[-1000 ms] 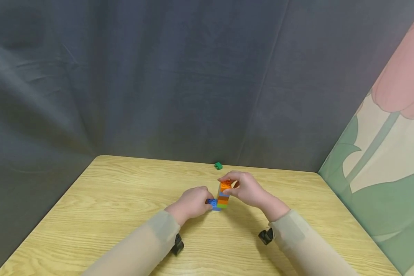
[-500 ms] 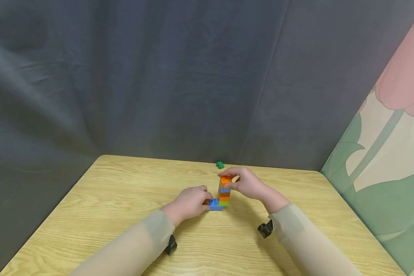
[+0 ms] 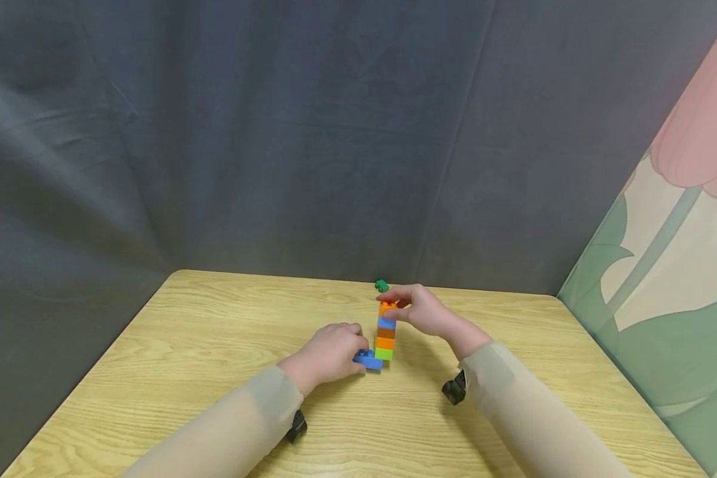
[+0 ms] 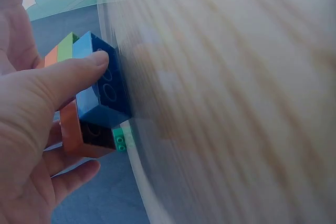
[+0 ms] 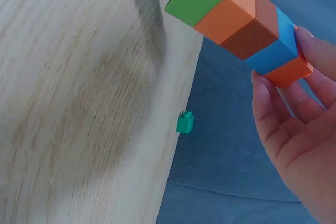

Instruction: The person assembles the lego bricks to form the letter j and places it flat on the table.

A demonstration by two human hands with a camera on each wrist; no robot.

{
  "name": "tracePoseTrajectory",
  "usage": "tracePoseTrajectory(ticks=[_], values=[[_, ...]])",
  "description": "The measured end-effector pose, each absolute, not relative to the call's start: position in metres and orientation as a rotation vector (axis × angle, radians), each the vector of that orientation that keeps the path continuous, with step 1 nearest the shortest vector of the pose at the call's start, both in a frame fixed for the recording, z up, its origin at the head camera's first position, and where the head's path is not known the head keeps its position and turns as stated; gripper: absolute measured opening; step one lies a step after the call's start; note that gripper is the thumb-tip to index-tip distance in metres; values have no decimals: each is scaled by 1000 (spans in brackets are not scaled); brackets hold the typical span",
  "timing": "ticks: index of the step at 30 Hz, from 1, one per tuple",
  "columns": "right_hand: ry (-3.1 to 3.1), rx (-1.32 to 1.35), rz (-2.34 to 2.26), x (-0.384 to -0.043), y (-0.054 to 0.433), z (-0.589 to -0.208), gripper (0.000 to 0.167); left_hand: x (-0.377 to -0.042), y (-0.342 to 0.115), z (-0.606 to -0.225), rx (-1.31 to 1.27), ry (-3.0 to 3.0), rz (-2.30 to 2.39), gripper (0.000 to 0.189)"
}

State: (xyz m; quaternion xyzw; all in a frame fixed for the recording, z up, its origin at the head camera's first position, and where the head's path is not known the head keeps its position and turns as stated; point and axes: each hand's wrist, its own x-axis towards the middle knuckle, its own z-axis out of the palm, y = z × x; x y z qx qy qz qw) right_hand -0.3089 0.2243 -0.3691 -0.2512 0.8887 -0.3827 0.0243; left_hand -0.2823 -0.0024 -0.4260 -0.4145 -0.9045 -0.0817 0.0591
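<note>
A tower of stacked toy building bricks (image 3: pixel 386 333) rises from one end of a blue brick (image 3: pixel 368 360). From the bottom up its blocks are green, orange, brown, blue and orange. My left hand (image 3: pixel 333 348) grips the blue brick, its thumb across the hollow underside in the left wrist view. A brown-orange brick (image 4: pixel 84 139), also hollow beneath, joins the blue one near those fingers. With thumb and fingers my right hand (image 3: pixel 421 311) pinches the orange brick (image 5: pixel 290 73) at the tower's top. The tower's lower blocks show fully in the right wrist view.
A small green brick (image 3: pixel 382 285) lies by the far edge of the wooden table (image 3: pixel 233 312). A dark curtain (image 3: pixel 334 146) hangs behind the table. Fabric with a tulip pattern (image 3: pixel 687 279) closes off the right side.
The tower and blue brick have tilted, so that their front sides show more. My right hand has moved slightly away from me with the top. Both hands keep their hold.
</note>
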Motion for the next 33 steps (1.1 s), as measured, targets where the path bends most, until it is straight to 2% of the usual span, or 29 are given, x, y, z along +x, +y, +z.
tracePoseTrajectory(ticks=[8,16,24,33], values=[[2641,-719,-1261,-321,219,-371,32,-283,-3,-426,-1254,-2739,-244,20],[2703,-546,-1334,-338,221,-383,31,-284,-5,-428,-1256,-2752,-274,18],[2959,-380,-1076,-366,230,-406,31,-286,-9,-429,-1264,-2771,-274,19],[3054,-523,-531,-384,223,-410,48,-283,-7,-430,-1288,-2763,-282,20]])
